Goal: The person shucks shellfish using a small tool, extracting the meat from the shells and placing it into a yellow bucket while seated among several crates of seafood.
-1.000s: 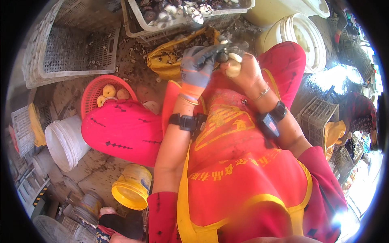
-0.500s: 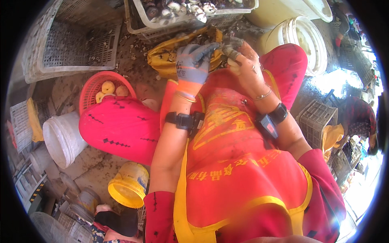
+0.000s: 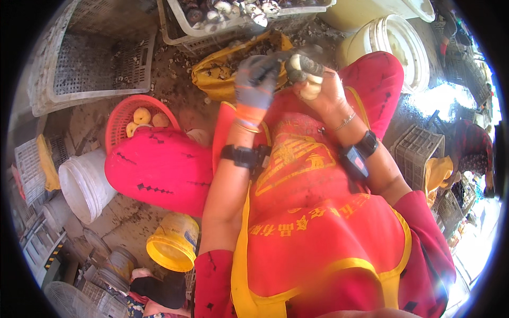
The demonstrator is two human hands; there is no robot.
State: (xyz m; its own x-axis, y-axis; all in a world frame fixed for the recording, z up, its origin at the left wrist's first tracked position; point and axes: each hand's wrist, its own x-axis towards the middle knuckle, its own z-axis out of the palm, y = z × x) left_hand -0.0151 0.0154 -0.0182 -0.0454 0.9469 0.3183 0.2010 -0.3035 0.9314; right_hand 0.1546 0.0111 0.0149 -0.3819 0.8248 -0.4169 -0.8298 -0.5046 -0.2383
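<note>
My left hand (image 3: 255, 82) wears a grey glove with dark fingers and an orange cuff. Motion smears its fingers, so what they hold cannot be told. Close beside it, my right hand (image 3: 321, 89) is bent round a small roundish piece of produce (image 3: 296, 62), partly pale and partly dark-skinned; dark covers wrap some of its fingers. Both hands are above my lap, near a yellow bag (image 3: 212, 85) with dark peelings in it. Past the bag, a pale crate (image 3: 185, 24) holds similar dark and white pieces.
A red basket (image 3: 117, 117) with several yellowish round pieces stands by my left knee. Around me are a large grey crate (image 3: 101, 96), a white bucket (image 3: 85, 183), a yellow bucket (image 3: 175, 249) and a cream bucket (image 3: 382, 40). Another person (image 3: 472, 153) is at the far right.
My right hand has turned, and the pale and dark piece now shows at its fingertips. My left glove has become more blurred. The view has shifted slightly.
</note>
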